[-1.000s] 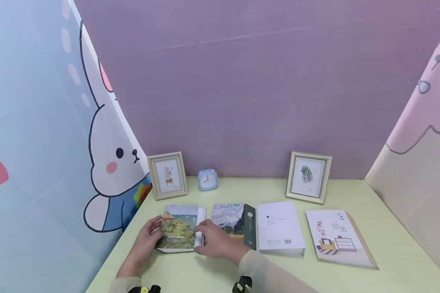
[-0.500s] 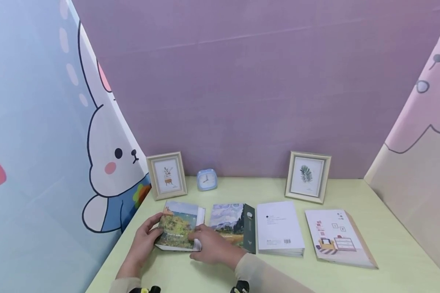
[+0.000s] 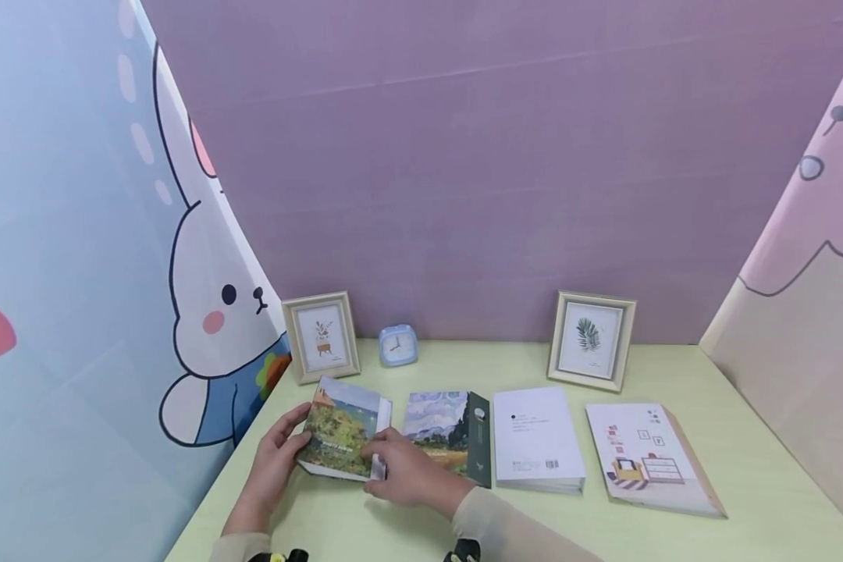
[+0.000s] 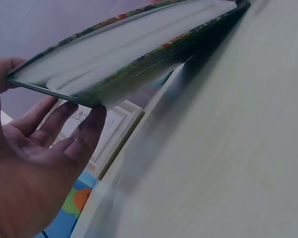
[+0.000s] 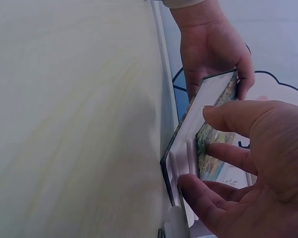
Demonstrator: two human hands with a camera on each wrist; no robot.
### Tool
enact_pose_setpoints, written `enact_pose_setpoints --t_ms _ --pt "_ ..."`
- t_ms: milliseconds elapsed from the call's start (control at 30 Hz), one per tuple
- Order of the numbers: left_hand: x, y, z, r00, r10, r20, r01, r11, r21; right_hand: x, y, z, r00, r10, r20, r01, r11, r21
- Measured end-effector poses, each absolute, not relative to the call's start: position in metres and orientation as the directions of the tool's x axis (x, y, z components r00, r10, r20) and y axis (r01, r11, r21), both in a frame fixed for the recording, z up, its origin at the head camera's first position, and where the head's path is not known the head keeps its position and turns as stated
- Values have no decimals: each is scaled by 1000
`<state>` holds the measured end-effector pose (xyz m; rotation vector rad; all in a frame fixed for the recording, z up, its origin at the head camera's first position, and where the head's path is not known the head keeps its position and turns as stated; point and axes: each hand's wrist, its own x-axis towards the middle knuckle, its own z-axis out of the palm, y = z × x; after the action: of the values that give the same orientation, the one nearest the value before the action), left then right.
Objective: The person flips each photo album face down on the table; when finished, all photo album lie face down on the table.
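A photo album (image 3: 344,429) with a painted seaside cover is tilted up, its left side off the table. My left hand (image 3: 274,460) grips that left edge, thumb on the cover and fingertips underneath, as the left wrist view shows. At the opposite side, where the white pages show, my right hand (image 3: 407,472) has its fingertips on the cover and page edges. In the right wrist view, the thumb and fingers of the right hand (image 5: 268,163) are bent around the pages' corner of the album (image 5: 193,129). The album's lower right corner is partly hidden by that hand in the head view.
Right of the held album lie a second painted album (image 3: 439,425), a white album (image 3: 536,433) and a book with a furniture drawing (image 3: 646,457). Behind stand a plant picture frame (image 3: 321,337), a blue clock (image 3: 397,345) and a leaf picture frame (image 3: 592,340).
The photo album has gone from nearly flat on the table to tilted, its left side raised by my left hand. My right hand has slid slightly left and down along its page side.
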<state>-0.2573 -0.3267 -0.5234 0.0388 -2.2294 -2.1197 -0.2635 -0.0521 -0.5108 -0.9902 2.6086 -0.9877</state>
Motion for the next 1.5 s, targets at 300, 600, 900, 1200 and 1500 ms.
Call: enact_pose_setpoints --t_ms 300,600,900,1200,1500 --pt "-252 -323 -513 -995 15 98 96 -102 990 -265 -53 -508 -747 -658 95 -526 498 -689" --pt "-250 -316 -505 -987 39 156 153 -83 985 -268 -56 -507 -707 -686 172 -539 366 -759" --pt "-249 -316 -505 -965 145 218 209 -78 975 -268 -55 -507 -730 -660 179 -482 310 -819" --pt "-251 -310 -505 -938 226 263 254 -72 965 -269 -57 -506 -739 -646 192 -409 203 -890" --pt "-252 -304 -505 -958 220 184 194 26 981 -271 -53 -500 -775 -589 230 -370 127 -920"
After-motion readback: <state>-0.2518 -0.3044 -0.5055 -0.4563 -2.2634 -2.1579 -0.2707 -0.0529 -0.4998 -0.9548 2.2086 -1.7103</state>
